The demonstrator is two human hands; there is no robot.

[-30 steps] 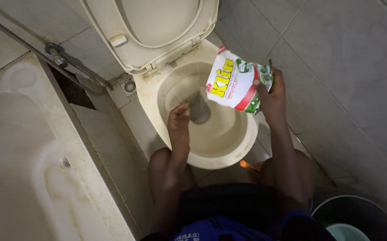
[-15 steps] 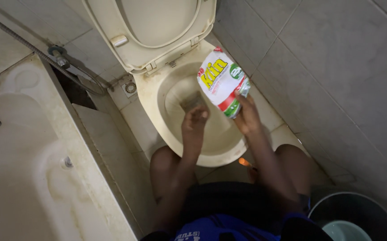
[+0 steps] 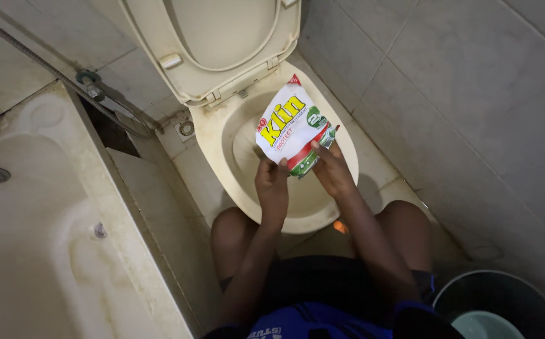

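Two hands, left hand [image 3: 272,188] and right hand [image 3: 332,169], grip a white, red and green pouch [image 3: 291,129] above an open toilet bowl [image 3: 222,144]; a dark bucket [image 3: 505,301] stands nearby.

Left hand [image 3: 272,183] and right hand [image 3: 330,169] raised together, fingers pinching

Both hands [image 3: 301,179] hold a detergent packet [image 3: 290,125] over the toilet bowl [image 3: 219,135].

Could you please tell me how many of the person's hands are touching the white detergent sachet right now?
2. The left hand grips the sachet at its lower left edge; the right hand holds its lower right corner, both above the toilet bowl.
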